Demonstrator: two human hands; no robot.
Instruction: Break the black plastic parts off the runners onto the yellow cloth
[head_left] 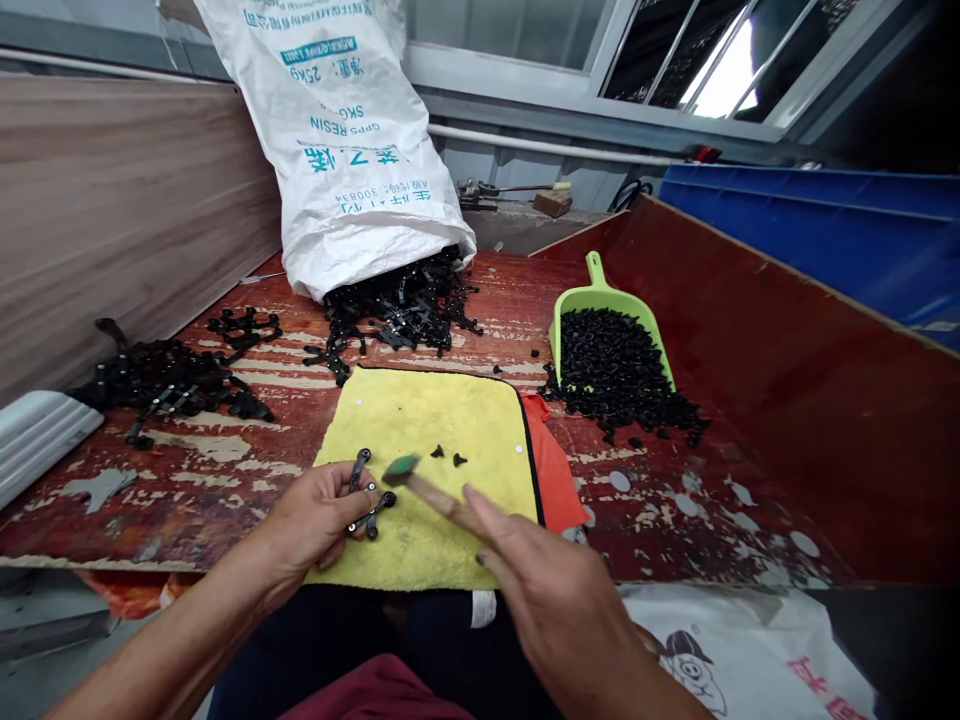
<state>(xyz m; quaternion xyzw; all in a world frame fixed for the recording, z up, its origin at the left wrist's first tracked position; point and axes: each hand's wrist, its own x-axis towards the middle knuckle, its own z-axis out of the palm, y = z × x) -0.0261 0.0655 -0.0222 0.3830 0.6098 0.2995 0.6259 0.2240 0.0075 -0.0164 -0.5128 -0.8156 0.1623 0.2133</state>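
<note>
My left hand (pixel 330 515) is closed on a black jointed plastic piece (pixel 364 505) with round ends and small metal pins, over the left part of the yellow cloth (pixel 480 420). My right hand (pixel 547 590) is blurred by motion to its right. From its fingers a slim brown stick with a green tip (pixel 401 470) points toward the held piece, apart from it; its exact kind is too smeared to tell. Two small black parts (pixel 448 456) lie on the cloth just beyond the green tip.
A white woven sack (pixel 360 150) spills black jointed pieces (pixel 405 305) at the back. Another heap (pixel 165 380) lies left. A green dustpan (pixel 595 270) with many small black parts stands right. Wooden boards (pixel 810 370) border the table; an orange cloth (pixel 555 470) shows under the yellow one.
</note>
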